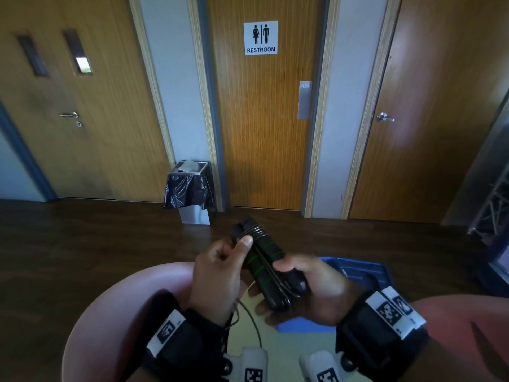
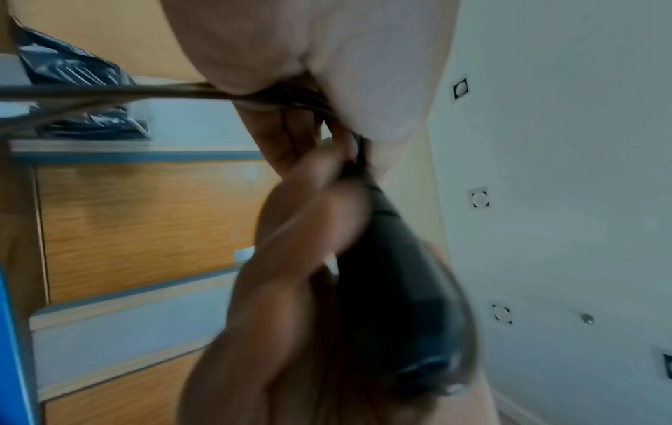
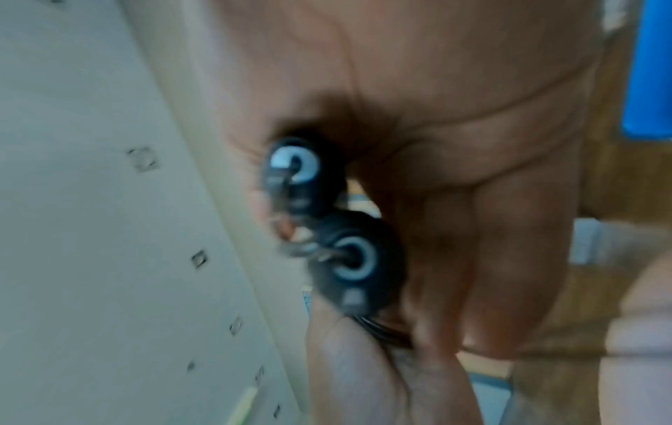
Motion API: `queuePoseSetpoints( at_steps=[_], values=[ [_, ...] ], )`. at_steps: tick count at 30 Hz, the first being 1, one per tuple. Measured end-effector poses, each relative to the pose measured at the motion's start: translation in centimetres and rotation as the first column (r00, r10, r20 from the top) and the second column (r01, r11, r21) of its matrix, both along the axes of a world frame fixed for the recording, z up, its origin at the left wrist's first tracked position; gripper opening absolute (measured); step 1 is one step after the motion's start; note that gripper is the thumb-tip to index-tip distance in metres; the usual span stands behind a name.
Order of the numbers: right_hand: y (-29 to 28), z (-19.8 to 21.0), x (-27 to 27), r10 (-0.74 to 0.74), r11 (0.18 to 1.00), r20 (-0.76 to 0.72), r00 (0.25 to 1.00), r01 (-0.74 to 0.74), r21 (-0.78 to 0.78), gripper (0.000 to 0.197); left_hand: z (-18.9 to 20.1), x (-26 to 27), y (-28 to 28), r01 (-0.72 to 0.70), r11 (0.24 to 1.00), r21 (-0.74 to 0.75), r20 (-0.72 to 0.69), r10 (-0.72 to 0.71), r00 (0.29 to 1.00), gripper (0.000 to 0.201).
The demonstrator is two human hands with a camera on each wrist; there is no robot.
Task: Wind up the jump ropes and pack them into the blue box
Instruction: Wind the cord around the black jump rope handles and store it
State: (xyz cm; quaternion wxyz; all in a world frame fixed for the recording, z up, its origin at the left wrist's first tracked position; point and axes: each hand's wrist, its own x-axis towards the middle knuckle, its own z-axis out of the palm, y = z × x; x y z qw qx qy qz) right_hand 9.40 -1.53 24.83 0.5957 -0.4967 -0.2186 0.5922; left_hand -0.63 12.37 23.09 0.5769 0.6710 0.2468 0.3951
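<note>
Two black jump rope handles with green rings lie side by side in mid-air, with black rope wound round their far end. My right hand grips the near end of the pair, thumb on top. In the right wrist view the handles' butt ends show in my palm. My left hand pinches the rope against the handles' left side, thumb up. A loose length of rope hangs below. The left wrist view shows the rope running past my fingers, blurred. The blue box lies below my right hand.
A pink round seat and a pale round tabletop are under my hands. A bin with a black liner stands by the restroom door. Dark wood floor stretches ahead. Metal truss stands at right.
</note>
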Motion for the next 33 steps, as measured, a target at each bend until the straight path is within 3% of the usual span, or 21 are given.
queuePoseSetpoints(
  at_steps=[1, 2, 3, 5, 7, 8, 9, 11, 15, 18, 23, 26, 29, 33],
  values=[
    [0.1, 0.5, 0.0, -0.117, 0.99, 0.178, 0.977, 0.13, -0.062, 0.043, 0.0, 0.0, 0.4, -0.041, 0.998, 0.039, -0.032, 0.042, 0.999, 0.052],
    [0.2, 0.9, 0.0, -0.183, 0.97, 0.382, 0.906, 0.23, -0.08, 0.038, 0.2, 0.0, 0.6, -0.07, 0.995, 0.067, -0.063, 0.075, 0.995, 0.052],
    [0.3, 1.3, -0.1, -0.19, 0.958, 0.562, 0.805, 0.278, -0.073, 0.038, 0.3, 0.0, 0.7, -0.083, 0.993, 0.081, -0.08, 0.09, 0.993, 0.051],
    [0.6, 1.9, -0.9, -0.057, 0.966, 0.831, 0.553, 0.24, -0.093, 0.053, 0.7, 0.4, 0.4, -0.085, 0.992, 0.09, -0.074, 0.091, 0.993, 0.05],
    [1.2, 1.1, -1.3, 0.091, 0.951, 0.963, 0.254, 0.265, -0.159, 0.063, 0.7, 1.1, 0.0, -0.085, 0.991, 0.104, -0.064, 0.092, 0.994, 0.051],
    [1.5, 0.7, -1.1, 0.097, 0.94, 0.982, 0.163, 0.31, -0.144, 0.059, 0.5, 1.5, -0.1, -0.081, 0.991, 0.11, -0.069, 0.089, 0.994, 0.051],
    [1.7, 0.4, -0.9, 0.074, 0.929, 0.989, 0.128, 0.352, -0.115, 0.051, 0.4, 1.7, -0.1, -0.074, 0.991, 0.113, -0.082, 0.084, 0.993, 0.052],
    [1.7, 0.1, 0.0, 0.042, 0.912, 0.981, 0.188, 0.393, -0.115, 0.042, 0.1, 1.8, 0.1, -0.022, 0.991, 0.132, -0.113, 0.037, 0.993, 0.049],
    [1.0, 0.1, 1.2, -0.02, 0.943, 0.845, 0.534, 0.291, -0.161, 0.037, -0.7, 0.9, 1.1, 0.177, 0.978, 0.112, -0.086, -0.168, 0.982, 0.037],
    [0.4, 0.5, 1.7, -0.052, 0.97, 0.714, 0.698, 0.207, -0.131, 0.045, -1.3, 0.4, 1.5, 0.307, 0.945, 0.109, -0.02, -0.307, 0.952, 0.03],
    [0.8, 1.2, 2.1, -0.016, 0.991, 0.549, 0.836, 0.085, -0.1, 0.029, -0.9, 0.3, 0.9, 0.305, 0.928, 0.214, 0.0, -0.312, 0.95, 0.035],
    [0.8, 0.4, 2.0, -0.015, 1.0, 0.326, 0.945, 0.014, 0.005, 0.04, -0.7, 0.2, 1.0, 0.333, 0.911, 0.245, 0.028, -0.35, 0.936, 0.036],
    [0.4, 0.1, 2.0, 0.041, 0.993, 0.202, 0.979, -0.062, 0.098, 0.049, -0.5, 0.1, 0.9, 0.348, 0.895, 0.279, 0.069, -0.38, 0.922, 0.032],
    [-0.3, 0.3, 2.0, 0.151, 0.972, 0.091, 0.984, -0.164, 0.168, 0.041, -0.4, 0.1, 0.2, 0.276, 0.897, 0.345, 0.124, -0.334, 0.934, 0.034]
  ],
)
